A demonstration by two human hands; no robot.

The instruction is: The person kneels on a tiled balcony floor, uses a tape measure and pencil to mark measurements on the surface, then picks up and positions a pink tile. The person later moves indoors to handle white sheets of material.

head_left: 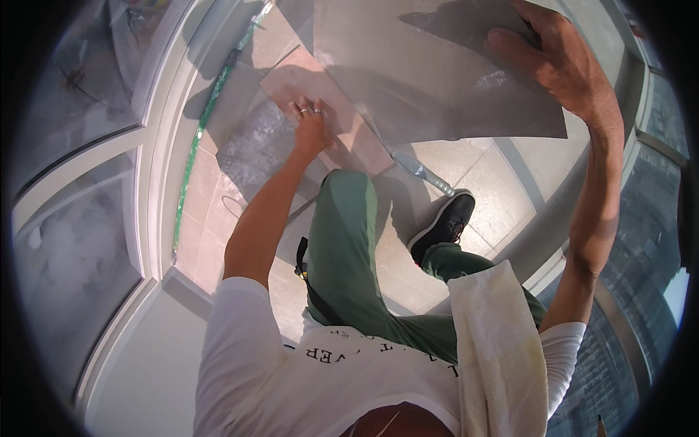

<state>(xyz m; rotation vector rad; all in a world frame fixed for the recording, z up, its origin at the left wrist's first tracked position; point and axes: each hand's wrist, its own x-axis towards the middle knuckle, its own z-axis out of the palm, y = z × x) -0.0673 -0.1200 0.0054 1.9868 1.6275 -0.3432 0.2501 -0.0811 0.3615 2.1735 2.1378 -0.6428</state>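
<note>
Fingers of our left hand [312,132] lie slightly apart, resting on a pinkish board [342,116], and we see rings on two of them. To our right, the fingers of our right hand [571,69] are clamped on the edge of a large grey sheet [437,80], the thumb across its face; we cannot make out all the fingertips. From that grip the sheet reaches leftward to near the board, its far side running out of our view.

Just left of our left fingers, a smaller grey piece [251,149] lies beside the board. Further left of them, a green strip [204,127] follows the foot of a pale window frame [151,146]. To the right of the same fingers and nearer to us, a tool with a ribbed handle [432,177] lies on the tiled floor [484,186], its end just beside our black shoe [444,226]. Well apart from both sets of fingers, a pale towel [499,349] hangs over our shoulder.
</note>
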